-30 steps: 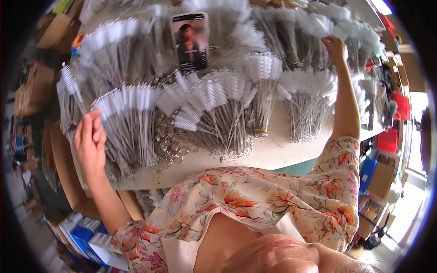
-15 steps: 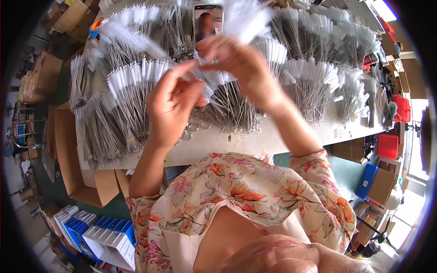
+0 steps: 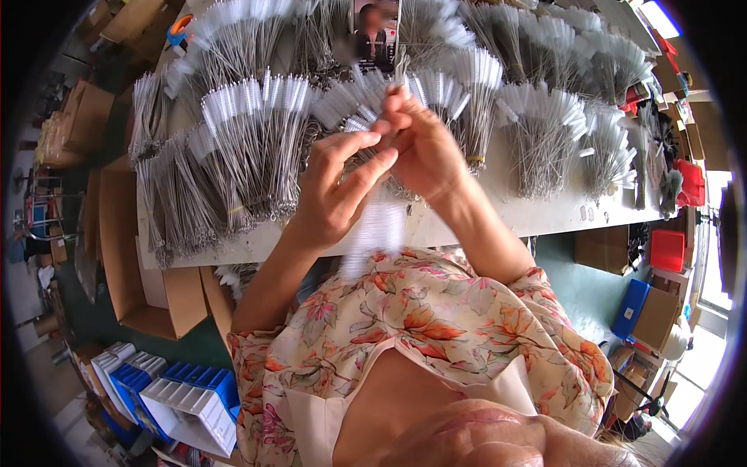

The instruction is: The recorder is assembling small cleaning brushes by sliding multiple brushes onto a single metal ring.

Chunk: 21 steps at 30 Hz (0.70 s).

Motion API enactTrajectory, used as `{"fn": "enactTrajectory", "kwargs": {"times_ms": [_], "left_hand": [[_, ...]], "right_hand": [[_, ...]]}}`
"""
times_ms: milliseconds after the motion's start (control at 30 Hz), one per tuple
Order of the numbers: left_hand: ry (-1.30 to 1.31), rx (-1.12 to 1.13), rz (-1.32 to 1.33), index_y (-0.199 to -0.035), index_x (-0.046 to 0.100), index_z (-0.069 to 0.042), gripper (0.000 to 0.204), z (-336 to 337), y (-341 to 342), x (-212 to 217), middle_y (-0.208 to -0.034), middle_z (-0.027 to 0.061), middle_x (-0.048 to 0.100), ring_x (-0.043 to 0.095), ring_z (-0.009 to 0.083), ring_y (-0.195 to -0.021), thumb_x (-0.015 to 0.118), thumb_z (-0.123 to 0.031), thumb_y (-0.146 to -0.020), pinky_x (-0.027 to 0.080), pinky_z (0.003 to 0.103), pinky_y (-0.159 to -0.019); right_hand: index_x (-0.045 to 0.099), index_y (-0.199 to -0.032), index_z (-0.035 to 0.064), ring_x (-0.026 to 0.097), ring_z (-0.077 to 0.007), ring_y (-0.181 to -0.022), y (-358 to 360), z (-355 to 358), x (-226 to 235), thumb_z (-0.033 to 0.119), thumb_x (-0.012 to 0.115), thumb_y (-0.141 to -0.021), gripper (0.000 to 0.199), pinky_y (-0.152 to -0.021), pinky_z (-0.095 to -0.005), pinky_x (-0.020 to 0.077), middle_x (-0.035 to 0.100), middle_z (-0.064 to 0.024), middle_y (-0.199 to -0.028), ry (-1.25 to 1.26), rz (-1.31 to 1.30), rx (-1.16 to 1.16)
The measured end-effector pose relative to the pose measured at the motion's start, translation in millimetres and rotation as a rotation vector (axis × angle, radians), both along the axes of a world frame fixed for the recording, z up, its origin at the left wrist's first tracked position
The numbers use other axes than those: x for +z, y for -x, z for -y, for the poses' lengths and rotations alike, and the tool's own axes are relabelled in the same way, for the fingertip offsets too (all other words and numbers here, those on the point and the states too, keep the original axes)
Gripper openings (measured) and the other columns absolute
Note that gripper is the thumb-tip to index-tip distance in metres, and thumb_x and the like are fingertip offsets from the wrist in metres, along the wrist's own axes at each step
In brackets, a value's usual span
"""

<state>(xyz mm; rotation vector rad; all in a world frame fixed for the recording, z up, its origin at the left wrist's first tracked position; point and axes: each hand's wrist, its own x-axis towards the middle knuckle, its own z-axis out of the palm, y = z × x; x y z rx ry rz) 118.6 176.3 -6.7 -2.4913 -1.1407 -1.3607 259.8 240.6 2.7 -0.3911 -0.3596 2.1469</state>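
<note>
My right hand point(image 3: 429, 152) is closed around a small bunch of wire-handled brushes. Their looped wire ends point(image 3: 402, 64) stick up above its fingertips, and the white bristle ends point(image 3: 377, 233), smeared by motion, hang below the hands in front of my chest. My left hand point(image 3: 336, 187) is bent in beside it, thumb and forefinger closing in where the wires pass. Whatever lies between those left fingertips is too small to make out. Behind both hands, thick rows of similar white-bristled brushes point(image 3: 249, 117) cover the table, some bundles tied with a yellowish band.
The pale table point(image 3: 498, 218) has its near edge just before my body. A phone point(image 3: 376, 35) stands at the back, and orange-handled scissors point(image 3: 179, 31) lie far left. An open cardboard box point(image 3: 128, 272) and blue-and-white bins point(image 3: 187, 405) are at left, a red bin point(image 3: 668, 251) at right.
The brushes have swung from above the hands to hang bristles down below them. My right hand has come lower, my left hand has moved to the right, and the view has shifted slightly.
</note>
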Motion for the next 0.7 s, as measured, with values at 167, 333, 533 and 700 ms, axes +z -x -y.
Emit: {"fn": "enactTrajectory", "kwargs": {"times_ms": [167,333,533,700], "left_hand": [[0.086,-0.044,0.517,-0.129,0.036,0.001,0.073,-5,40,28,-0.126,0.0159,0.040,0.046,0.0268,-0.110,0.072,-0.029,-0.073,0.040,0.040,-0.092],[0.780,-0.423,0.688,-0.138,0.015,-0.002,0.104,16,0,12,-0.135,0.0205,0.029,0.034,0.0311,-0.123,0.069,-0.055,-0.066,0.031,0.043,-0.100],[0.496,-0.239,0.316,-0.088,0.062,-0.006,0.023,35,23,11,-0.091,0.0070,0.059,0.059,0.0206,-0.082,0.070,-0.020,-0.072,0.049,0.031,-0.068],[0.259,-0.230,0.210,-0.085,0.060,-0.004,0.026,54,21,29,-0.086,0.0057,0.058,0.058,0.0208,-0.077,0.074,-0.015,-0.066,0.050,0.033,-0.064]], "right_hand": [[0.060,-0.085,0.0047,0.047,-0.0061,-0.053,-28,4,11,0.019,0.052,-0.090,0.018,-0.050,-0.0210,0.0392,0.057,0.0019,-0.066,-0.417,0.492,0.164],[0.059,-0.089,-0.0014,0.053,-0.0099,-0.070,-6,39,9,0.007,0.058,-0.082,0.010,-0.063,-0.0249,0.0441,0.060,-0.0050,-0.075,-1.258,0.882,0.244],[0.062,-0.088,0.0013,0.053,-0.0092,-0.062,-32,39,11,0.015,0.058,-0.086,0.015,-0.056,-0.0247,0.0435,0.060,-0.0027,-0.071,-0.916,0.791,0.525],[0.062,-0.089,0.0015,0.055,-0.0069,-0.065,-31,38,30,0.012,0.056,-0.087,0.012,-0.056,-0.0223,0.0444,0.062,-0.0025,-0.075,-0.757,0.582,0.731]]}}
